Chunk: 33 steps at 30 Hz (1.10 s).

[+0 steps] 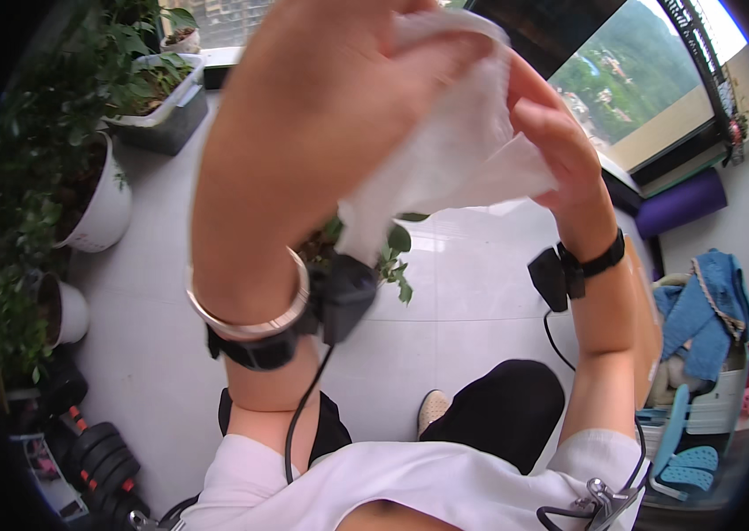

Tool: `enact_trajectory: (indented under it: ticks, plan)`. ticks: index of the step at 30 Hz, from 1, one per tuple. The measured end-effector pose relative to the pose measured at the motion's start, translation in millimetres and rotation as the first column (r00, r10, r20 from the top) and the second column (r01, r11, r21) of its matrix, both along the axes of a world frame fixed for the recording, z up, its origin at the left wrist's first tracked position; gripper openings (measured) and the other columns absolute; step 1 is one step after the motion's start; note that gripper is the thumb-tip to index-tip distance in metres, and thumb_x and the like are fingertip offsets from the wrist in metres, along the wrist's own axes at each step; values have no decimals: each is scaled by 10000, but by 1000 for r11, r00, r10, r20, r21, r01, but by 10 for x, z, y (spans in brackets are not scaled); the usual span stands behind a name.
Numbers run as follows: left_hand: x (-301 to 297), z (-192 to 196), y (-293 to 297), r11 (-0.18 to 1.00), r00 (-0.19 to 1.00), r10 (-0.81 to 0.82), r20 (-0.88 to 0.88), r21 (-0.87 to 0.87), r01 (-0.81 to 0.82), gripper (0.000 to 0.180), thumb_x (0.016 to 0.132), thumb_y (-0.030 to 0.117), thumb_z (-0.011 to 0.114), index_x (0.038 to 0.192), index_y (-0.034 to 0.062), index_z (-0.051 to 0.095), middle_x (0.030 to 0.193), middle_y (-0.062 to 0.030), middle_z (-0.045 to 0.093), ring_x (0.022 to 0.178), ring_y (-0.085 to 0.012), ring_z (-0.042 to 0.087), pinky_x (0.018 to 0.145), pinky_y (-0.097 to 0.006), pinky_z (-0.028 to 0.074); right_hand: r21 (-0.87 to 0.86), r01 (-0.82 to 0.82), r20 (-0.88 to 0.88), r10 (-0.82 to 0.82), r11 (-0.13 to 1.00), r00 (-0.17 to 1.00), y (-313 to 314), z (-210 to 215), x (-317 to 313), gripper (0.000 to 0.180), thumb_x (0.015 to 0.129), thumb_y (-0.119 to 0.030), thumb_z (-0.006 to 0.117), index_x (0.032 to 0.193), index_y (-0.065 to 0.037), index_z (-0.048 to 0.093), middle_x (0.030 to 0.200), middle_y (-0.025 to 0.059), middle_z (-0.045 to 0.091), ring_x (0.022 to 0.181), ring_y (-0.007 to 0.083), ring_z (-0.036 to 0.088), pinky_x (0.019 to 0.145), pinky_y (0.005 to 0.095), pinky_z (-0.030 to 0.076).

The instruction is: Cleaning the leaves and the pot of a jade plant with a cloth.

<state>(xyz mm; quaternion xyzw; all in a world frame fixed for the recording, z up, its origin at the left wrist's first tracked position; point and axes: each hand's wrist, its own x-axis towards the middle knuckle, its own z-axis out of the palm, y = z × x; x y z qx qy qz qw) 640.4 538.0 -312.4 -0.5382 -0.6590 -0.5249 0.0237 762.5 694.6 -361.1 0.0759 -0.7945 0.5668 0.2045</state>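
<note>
A thin white tissue (pixel 454 150) is stretched between my two raised hands, its lower edge hanging loose in folds. My left hand (pixel 330 97), large and close in the upper middle, grips the tissue's upper part; its fingers are blurred and partly behind the tissue. On the right, my right hand (pixel 560 146) pinches the other side with bent fingers. Below the tissue, a leafy potted plant (pixel 397 257) is mostly hidden by my left wrist and the small black device (pixel 348 296) strapped there. A similar black device (pixel 552 279) sits on my right wrist.
Potted plants line the left side, including a white pot (pixel 104 203) and a grey planter (pixel 166 115). Black dumbbells (pixel 104 460) lie at lower left. On the right are a purple rolled mat (pixel 683 202), denim clothing (pixel 702 310) and blue slippers (pixel 684 465). Cables run along both arms.
</note>
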Motion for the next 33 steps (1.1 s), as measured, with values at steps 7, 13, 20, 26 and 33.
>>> enact_trajectory:
  ticks: [7, 13, 20, 26, 33]
  plan:
    - [266, 37, -69, 999, 998, 12, -56, -43, -14, 443, 828, 146, 679, 1237, 90, 520, 768, -54, 619, 668, -162, 596, 630, -273, 470, 60, -49, -2, 49, 997, 999, -98, 38, -7, 278, 904, -111, 604, 1156, 0, 564, 961, 19, 626, 884, 67, 568, 783, 224, 473]
    - [675, -509, 209, 927, 966, -160, 204, -304, 218, 426, 732, 233, 767, 1064, 9, 621, 855, -102, 644, 724, -145, 629, 641, -281, 495, 73, 183, -129, -173, 980, 976, 322, -218, 863, 194, 937, -122, 526, 1068, 9, 584, 926, 33, 608, 860, 90, 554, 756, 237, 462]
    - [1210, -1509, -17, 712, 288, -130, 949, -113, 694, 428, 848, 271, 679, 1154, -10, 578, 1023, -53, 634, 913, -99, 589, 843, -255, 456, -280, 131, 506, 30, 951, 862, 384, -931, 1459, 312, 954, -307, 524, 986, -12, 624, 842, -15, 600, 765, 42, 522, 668, 205, 437]
    - [1427, -2382, -30, 872, -589, -325, 740, 475, 115, 418, 954, 277, 482, 1271, 5, 469, 1193, -121, 583, 1050, -230, 599, 919, -352, 485, -660, 313, 626, 270, 683, 732, 250, -1638, 1010, 362, 950, -335, 501, 1102, -19, 591, 1013, 54, 639, 880, 128, 620, 772, 269, 507]
    - [1191, -2707, 80, 918, -447, -358, 820, 396, -11, 427, 977, 310, 380, 1251, -2, 477, 1194, -140, 582, 1084, -267, 577, 946, -382, 462, -830, 479, 557, 422, 284, 715, 317, -2013, 846, 411, 972, -330, 442, 1198, 5, 517, 1148, 114, 603, 1025, 218, 612, 922, 377, 491]
